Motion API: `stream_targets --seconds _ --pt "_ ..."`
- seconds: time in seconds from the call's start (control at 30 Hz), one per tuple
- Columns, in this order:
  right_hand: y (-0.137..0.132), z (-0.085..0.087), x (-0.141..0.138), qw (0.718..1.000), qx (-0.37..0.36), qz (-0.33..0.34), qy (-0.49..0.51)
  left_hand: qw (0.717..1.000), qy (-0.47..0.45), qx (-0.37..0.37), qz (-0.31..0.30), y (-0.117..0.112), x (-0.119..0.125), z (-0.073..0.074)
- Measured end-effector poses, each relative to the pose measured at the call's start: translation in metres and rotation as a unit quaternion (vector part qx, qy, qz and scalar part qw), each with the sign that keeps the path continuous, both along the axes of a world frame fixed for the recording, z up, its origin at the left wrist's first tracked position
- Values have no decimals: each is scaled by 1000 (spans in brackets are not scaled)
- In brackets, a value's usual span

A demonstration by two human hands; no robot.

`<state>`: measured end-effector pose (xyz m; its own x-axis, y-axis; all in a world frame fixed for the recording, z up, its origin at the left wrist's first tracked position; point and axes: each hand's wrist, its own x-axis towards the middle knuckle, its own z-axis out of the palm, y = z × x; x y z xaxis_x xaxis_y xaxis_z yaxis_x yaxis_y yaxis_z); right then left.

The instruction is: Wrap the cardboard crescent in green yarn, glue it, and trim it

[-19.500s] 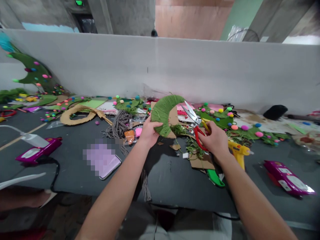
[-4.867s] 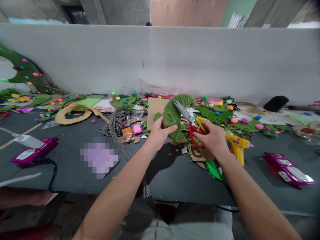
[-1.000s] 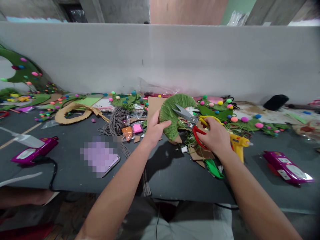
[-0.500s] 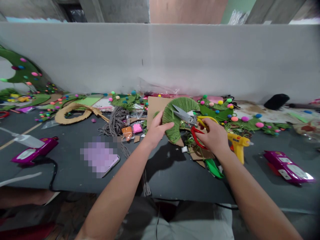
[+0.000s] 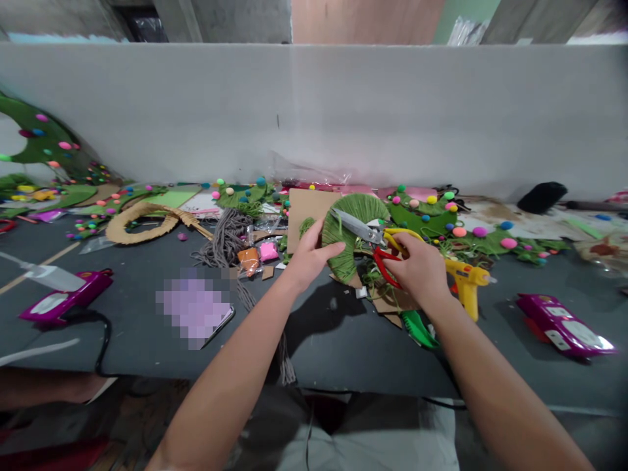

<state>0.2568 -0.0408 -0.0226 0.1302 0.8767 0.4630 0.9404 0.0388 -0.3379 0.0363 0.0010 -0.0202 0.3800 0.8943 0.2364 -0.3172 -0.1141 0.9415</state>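
My left hand (image 5: 314, 254) grips the left side of a curved piece wrapped in green yarn (image 5: 343, 258), thumb on its front. It is held up over the table, with cardboard showing at its lower end. My right hand (image 5: 419, 265) holds scissors (image 5: 360, 227) with one yellow and one red handle. Their blades point left and lie across the front of the green-wrapped piece, nearly closed together. Under my right hand are green yarn scraps, cardboard bits and a green-handled tool (image 5: 419, 329). A yellow glue gun (image 5: 468, 284) stands just right of that hand.
Grey yarn (image 5: 226, 239) and a straw-coloured ring (image 5: 140, 226) lie left. A pixelated phone (image 5: 218, 325) is near the front edge. Purple devices (image 5: 564, 327) sit at either side. Green felt pieces with coloured pompoms (image 5: 426, 219) line the back by the white partition (image 5: 196, 111). Someone's arm (image 5: 44, 384) shows lower left.
The green-wrapped piece has turned a little in my left hand. The scissors have shifted slightly left and down, and their blades are closer together.
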Motion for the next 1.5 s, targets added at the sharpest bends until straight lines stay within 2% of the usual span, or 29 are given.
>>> stream_targets --seconds 0.3,0.8,1.13,1.2,1.3,1.4,1.5 --pt "-3 4 0 1000 0 2 -23 1000 8 4 3 0 -1 -1" --pt "-1 1 2 999 6 12 -30 1000 -3 -2 14 -2 -1 2" --pt "-2 2 1 999 1 -19 -34 1000 -10 -3 6 -2 -1 3" --pt "0 -1 2 1000 14 -17 -4 1000 -16 -3 13 -2 0 3" --pt "4 -6 3 991 20 31 126 999 -25 -13 30 -1 1 2" --pt "8 -8 2 959 20 86 271 998 -29 -29 41 0 1 2" --pt "8 -6 -2 917 -1 107 384 998 -24 -15 56 1 0 2"
